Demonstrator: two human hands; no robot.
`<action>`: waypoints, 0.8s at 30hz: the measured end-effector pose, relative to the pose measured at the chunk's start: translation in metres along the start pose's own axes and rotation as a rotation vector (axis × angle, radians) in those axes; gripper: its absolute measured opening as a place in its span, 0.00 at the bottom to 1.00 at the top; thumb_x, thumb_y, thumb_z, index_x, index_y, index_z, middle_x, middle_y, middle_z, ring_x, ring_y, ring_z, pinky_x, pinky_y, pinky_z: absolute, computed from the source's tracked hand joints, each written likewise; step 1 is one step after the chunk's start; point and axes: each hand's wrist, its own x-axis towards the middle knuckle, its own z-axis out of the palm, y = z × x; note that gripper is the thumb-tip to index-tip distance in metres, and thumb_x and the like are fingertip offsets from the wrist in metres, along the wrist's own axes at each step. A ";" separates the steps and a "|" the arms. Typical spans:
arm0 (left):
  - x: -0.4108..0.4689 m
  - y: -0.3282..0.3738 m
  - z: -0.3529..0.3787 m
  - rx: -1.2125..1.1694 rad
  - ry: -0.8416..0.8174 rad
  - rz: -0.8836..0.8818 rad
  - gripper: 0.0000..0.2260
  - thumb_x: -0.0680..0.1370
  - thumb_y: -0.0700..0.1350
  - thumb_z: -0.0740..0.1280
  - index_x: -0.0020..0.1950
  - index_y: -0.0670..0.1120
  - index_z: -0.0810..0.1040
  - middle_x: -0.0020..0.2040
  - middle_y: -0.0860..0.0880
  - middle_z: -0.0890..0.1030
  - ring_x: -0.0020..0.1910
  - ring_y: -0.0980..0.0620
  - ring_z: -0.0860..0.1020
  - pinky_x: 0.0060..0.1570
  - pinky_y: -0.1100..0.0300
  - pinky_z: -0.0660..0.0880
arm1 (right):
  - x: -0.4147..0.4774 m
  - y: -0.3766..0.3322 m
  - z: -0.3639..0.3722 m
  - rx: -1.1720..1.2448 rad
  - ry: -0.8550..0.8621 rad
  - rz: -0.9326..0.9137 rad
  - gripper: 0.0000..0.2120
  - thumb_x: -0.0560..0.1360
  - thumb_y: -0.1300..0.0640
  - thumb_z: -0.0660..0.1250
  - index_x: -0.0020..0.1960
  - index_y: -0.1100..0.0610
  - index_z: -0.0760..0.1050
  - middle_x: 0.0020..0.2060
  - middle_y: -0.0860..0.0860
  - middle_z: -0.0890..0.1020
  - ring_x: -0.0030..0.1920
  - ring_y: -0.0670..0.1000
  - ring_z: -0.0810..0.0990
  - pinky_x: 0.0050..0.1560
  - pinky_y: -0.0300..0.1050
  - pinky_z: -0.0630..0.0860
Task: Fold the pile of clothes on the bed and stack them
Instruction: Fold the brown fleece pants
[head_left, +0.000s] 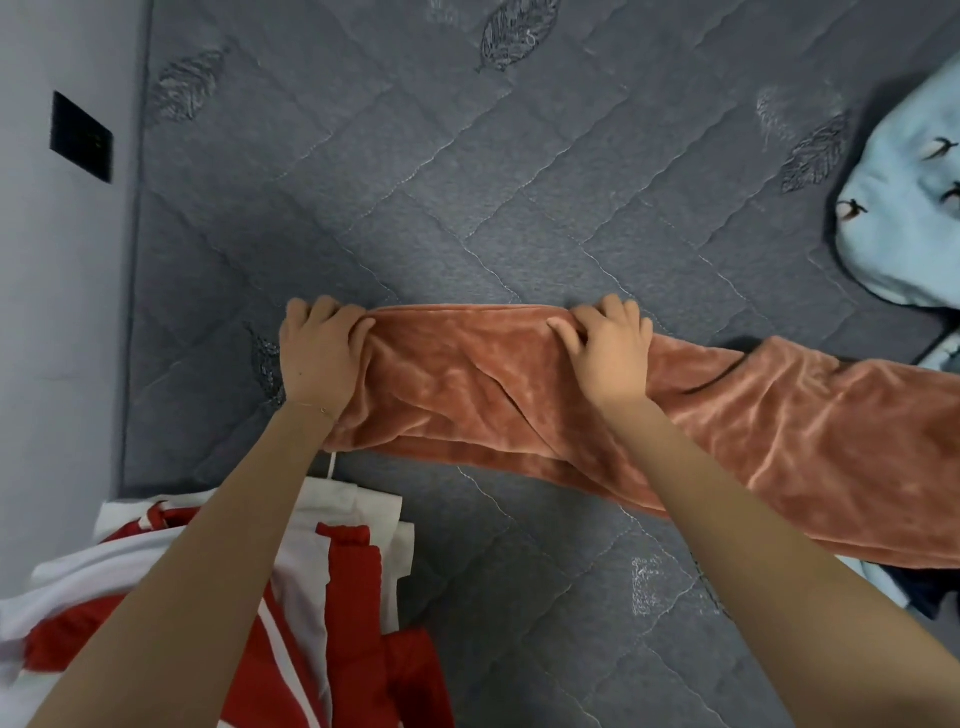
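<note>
Two bare hands press down on a long rust-orange velvety garment that lies stretched across the grey quilted mattress with stitched leaf motifs. The left hand sits at the garment's left end, fingers curled over the far edge and pinching the fabric. The right hand rests palm-down near the middle of the cloth, fingers spread and hooked over the same far edge. To the right of that hand the orange cloth runs on, wider and rumpled, to the frame's edge. At lower left, under the left forearm, lies a red-and-white garment, flattened in layers, apart from the orange one. At the right edge sits a crumpled pale blue cloth with small bird prints. A dark wall plate is on the pale wall at left.
</note>
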 end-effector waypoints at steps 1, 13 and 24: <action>0.000 0.000 0.003 0.005 -0.014 0.011 0.17 0.81 0.50 0.57 0.53 0.41 0.81 0.48 0.40 0.78 0.49 0.35 0.71 0.48 0.44 0.69 | 0.000 0.001 0.004 -0.019 -0.031 0.013 0.18 0.79 0.42 0.62 0.55 0.55 0.81 0.51 0.56 0.76 0.54 0.60 0.71 0.56 0.51 0.61; -0.052 0.066 0.030 -0.135 -0.184 0.461 0.19 0.79 0.56 0.61 0.62 0.45 0.77 0.65 0.44 0.75 0.66 0.43 0.70 0.69 0.44 0.62 | -0.074 0.019 0.006 0.100 0.016 -0.142 0.24 0.76 0.42 0.68 0.67 0.53 0.74 0.65 0.55 0.72 0.68 0.58 0.68 0.71 0.55 0.61; -0.077 0.043 0.040 -0.104 -0.237 0.506 0.09 0.76 0.49 0.64 0.44 0.46 0.80 0.54 0.49 0.81 0.63 0.45 0.75 0.70 0.46 0.60 | -0.130 0.049 0.015 0.160 -0.087 -0.107 0.16 0.71 0.51 0.75 0.54 0.58 0.78 0.57 0.54 0.80 0.59 0.58 0.78 0.62 0.56 0.72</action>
